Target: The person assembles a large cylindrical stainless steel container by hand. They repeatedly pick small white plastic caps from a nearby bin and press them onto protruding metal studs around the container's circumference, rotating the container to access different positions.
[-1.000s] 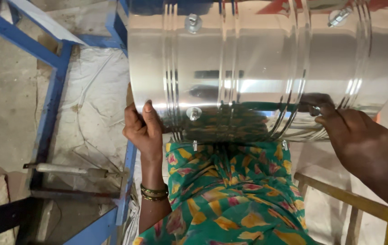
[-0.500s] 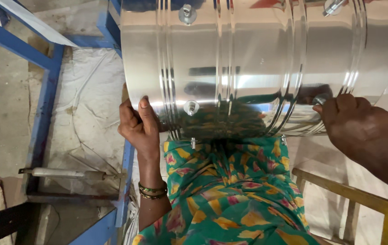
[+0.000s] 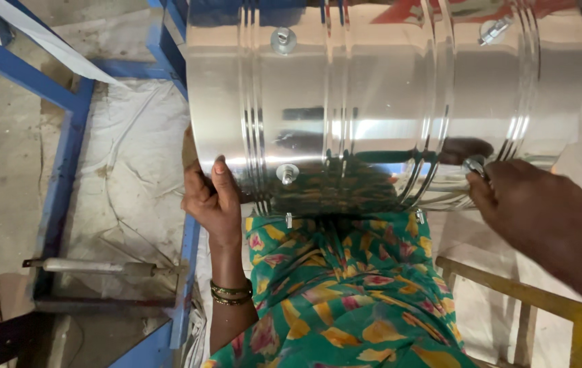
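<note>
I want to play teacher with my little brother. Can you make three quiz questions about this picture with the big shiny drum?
1. True or false: the left hand grips the end rim of the big shiny ribbed metal drum.
2. What do the right hand's fingertips touch: A) a small silver bolt fitting on the drum, B) the yellow wooden frame, C) the blue metal frame?
3. What is worn on the left wrist?

Key: 1 true; 2 A; 3 green and gold bangles.

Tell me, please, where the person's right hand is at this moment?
In the head view, the right hand is at lower right, fingertips on a bolt on the shiny metal drum.
</note>
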